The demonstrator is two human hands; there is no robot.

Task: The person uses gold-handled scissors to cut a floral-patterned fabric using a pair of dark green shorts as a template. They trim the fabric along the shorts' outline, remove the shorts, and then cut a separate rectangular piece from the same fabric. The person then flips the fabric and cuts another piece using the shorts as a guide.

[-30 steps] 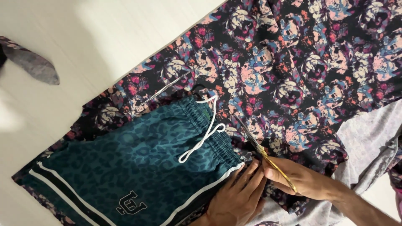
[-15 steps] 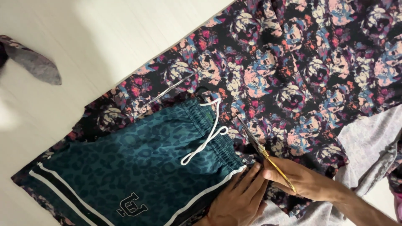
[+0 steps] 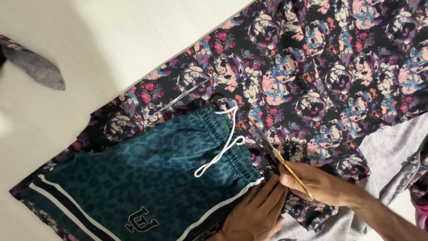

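On the floral fabric (image 3: 312, 67), beside the teal shorts (image 3: 147, 178), our right hand (image 3: 321, 185) grips the scissors (image 3: 278, 156), cutting along the waistband. Our left hand (image 3: 256, 214) lies flat, open, pressing the shorts. Next cut needs steady following of the edge.

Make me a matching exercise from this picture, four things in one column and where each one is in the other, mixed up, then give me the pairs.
Things:
1. scissors
2. teal shorts
3. white drawstring
4. left hand

Places:
A. pressed flat on the shorts' side edge
B. looped across the waistband
C. held in the right hand, blades on the floral fabric
D. spread on top of the floral fabric

Pairs: 1-C, 2-D, 3-B, 4-A
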